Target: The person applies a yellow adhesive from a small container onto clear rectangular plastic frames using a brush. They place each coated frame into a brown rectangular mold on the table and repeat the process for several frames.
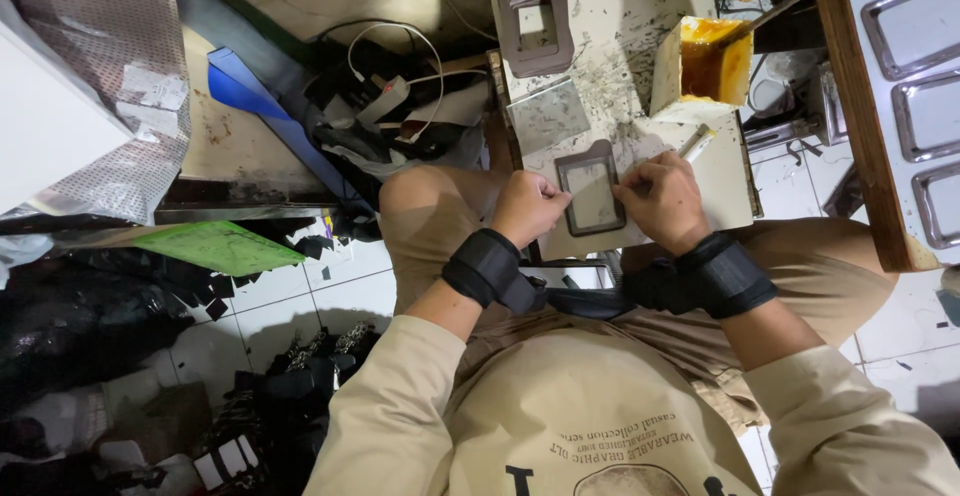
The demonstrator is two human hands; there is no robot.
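Frame piece [592, 194]: small dark rectangular frame with a pale window, flat on the scuffed work board [640, 26], pinned between both hands, presumably so it cannot slide.
Left hand [529, 206]: curled into a loose fist at the frame's left edge, fingertips pressing or pinching that edge; actual grip hidden under the knuckles.
Right hand [662, 199]: fingers bunched on the frame's right edge, tips down on the border; a thin pale stick [696, 142] just beyond the knuckles, cannot tell whether held or merely lying there.
Wrists: both bent down toward the board, each wrapped in a black strap [487, 266], forearms converging from the knees.
Board: resting across the lap, close to the body, probably for short reach.
Glue pot [712, 62]: open cream container with amber contents and a stick standing in it, at the board's far right corner, near the right hand.
Spare frame [537, 19]: second, brownish frame at the far left corner, well apart from the hands.
Grey sheet [547, 116]: lying flat between the spare frame and the held one.
Floor [330, 291]: white tiles, dark scraps scattered to the left.
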